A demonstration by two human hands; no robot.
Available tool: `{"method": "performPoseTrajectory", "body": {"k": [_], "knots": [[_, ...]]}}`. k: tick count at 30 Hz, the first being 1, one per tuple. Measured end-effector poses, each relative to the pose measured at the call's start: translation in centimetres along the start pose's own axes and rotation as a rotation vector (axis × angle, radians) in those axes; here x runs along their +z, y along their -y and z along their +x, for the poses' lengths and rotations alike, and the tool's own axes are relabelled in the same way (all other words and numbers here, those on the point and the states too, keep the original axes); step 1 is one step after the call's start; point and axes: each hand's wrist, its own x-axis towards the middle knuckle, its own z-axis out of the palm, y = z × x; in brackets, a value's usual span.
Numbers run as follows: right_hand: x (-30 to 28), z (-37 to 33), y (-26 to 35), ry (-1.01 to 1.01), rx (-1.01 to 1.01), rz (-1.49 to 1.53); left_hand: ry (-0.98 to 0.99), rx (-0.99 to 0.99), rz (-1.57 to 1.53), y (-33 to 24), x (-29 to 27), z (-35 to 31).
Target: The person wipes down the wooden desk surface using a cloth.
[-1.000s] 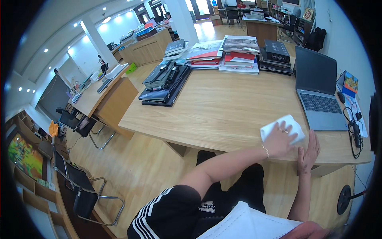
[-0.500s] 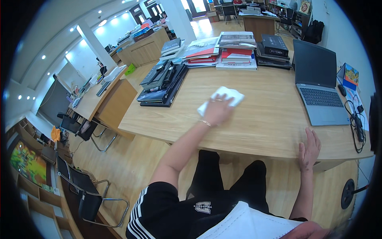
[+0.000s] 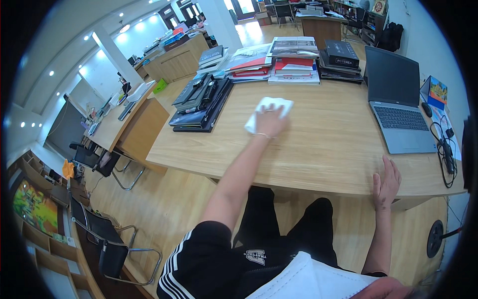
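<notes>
A folded white cloth lies on the light wooden desk, left of its middle. My left hand presses down on the cloth with its palm, holding it under the fingers; part of the cloth is hidden beneath the hand. At the desk's front right edge rests my right hand, flat and holding nothing, its fingers stretched out. The open grey laptop stands just beyond that hand. Left of the cloth is a stack of dark folders with dark pouches on top.
Piles of books and papers line the desk's far edge, beside a stack with a black box. Right of the laptop are a mouse, a desk calendar and a black adapter with cable. A black chair stands lower left.
My left hand and the cloth have slid a little away from me and to the left over the desk. My right hand stays at the edge.
</notes>
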Motion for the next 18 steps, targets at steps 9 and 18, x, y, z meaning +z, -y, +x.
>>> {"method": "performPoseTrajectory", "body": {"k": [9,18], "knots": [[0.3,-0.2,-0.6,-0.021,-0.033,-0.014,0.097,0.546,-0.321,-23.0,-0.8,-5.4],[0.1,-0.2,-0.7,0.004,-0.025,0.007,0.12,0.705,-0.33,-22.4,-3.1,-12.3]]}}
